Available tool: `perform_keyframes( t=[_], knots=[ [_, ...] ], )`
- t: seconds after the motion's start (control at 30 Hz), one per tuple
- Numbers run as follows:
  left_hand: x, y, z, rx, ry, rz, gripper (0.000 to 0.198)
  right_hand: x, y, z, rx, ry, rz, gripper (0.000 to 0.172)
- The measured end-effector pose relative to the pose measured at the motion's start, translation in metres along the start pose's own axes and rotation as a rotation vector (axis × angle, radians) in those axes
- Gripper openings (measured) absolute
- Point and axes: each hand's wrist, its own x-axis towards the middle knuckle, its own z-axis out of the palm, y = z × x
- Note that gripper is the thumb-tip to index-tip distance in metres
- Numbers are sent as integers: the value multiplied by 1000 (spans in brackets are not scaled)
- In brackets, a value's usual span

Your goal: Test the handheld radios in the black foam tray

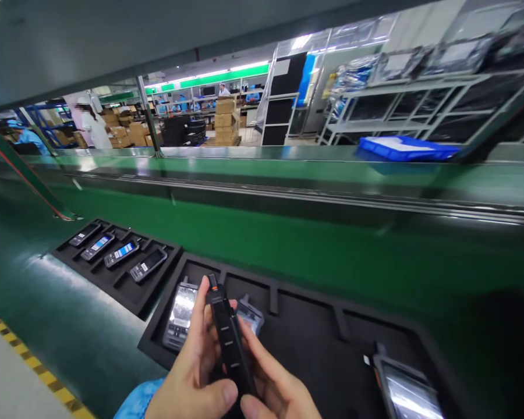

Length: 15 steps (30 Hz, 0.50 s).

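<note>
Head view: left hand and right hand pinch the handset, probably rigid, best held by its sides.

No lettering legible, white labels on devices in the left-hand tray too small to read, blue-and-white screens between them indistinct, a white sheet on a black panel similarly unreadable, yellow-and-black striping at lower left
</note>
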Motion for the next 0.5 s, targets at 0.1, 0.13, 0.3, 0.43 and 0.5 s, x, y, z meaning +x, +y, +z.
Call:
perform_keyframes(
  t=[0.1, 0.13, 0.3, 0.43, 0.5],
  knots=[
    [0, 0, 0, 14, 2, -11, 121, 5, 0, -2, 23, -57, -96, 59],
    [0, 0, 0, 3, 2, -18, 119, 7, -2, -3, 15, -81, -115, 59],
    [3, -1, 2, -61, 29, -28, 113, 9, -20, 1, -80, -48, -77, 62],
    [2, -3, 4, -37, 60, -15, 114, 5, -28, 5, -157, 18, 19, 69],
    [0, -4, 5, -11, 72, -9, 113, 2, -26, 4, -191, 30, 51, 73]
  ],
)
